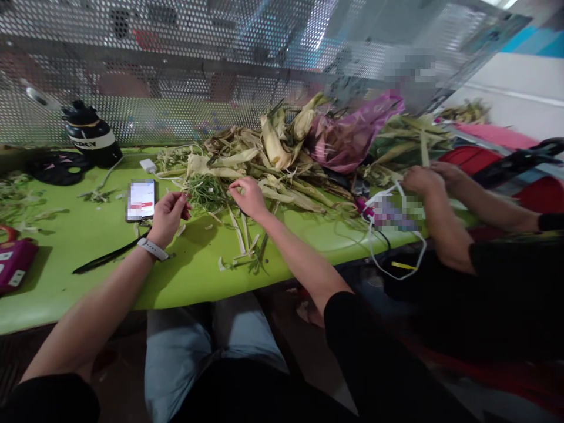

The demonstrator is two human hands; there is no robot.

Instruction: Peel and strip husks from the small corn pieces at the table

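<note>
Over the green-topped table (194, 276), my left hand (168, 216) wears a white wristband (152, 248), its fingers curled and thumb pressed in. Whatever it may hold is too small to make out. Opposite it, my right hand (249, 198) bends its fingers into a pinch, its contents also unclear. Between the two hands lies a tangle of thin green strips (206, 194). Pale dry corn husks (229, 160) are heaped just behind them. Loose husk strips (241, 235) are scattered below my right hand. A lit phone (141, 200) lies left of my left hand.
A purple plastic bag (341, 138) rests in the husk pile against a perforated metal panel (185, 76). At left are a black bottle (92, 135), a black strap (110, 256) and a magenta box (15, 264). A co-worker's hands (425, 179) hold husk at right, near a white cable (374, 258).
</note>
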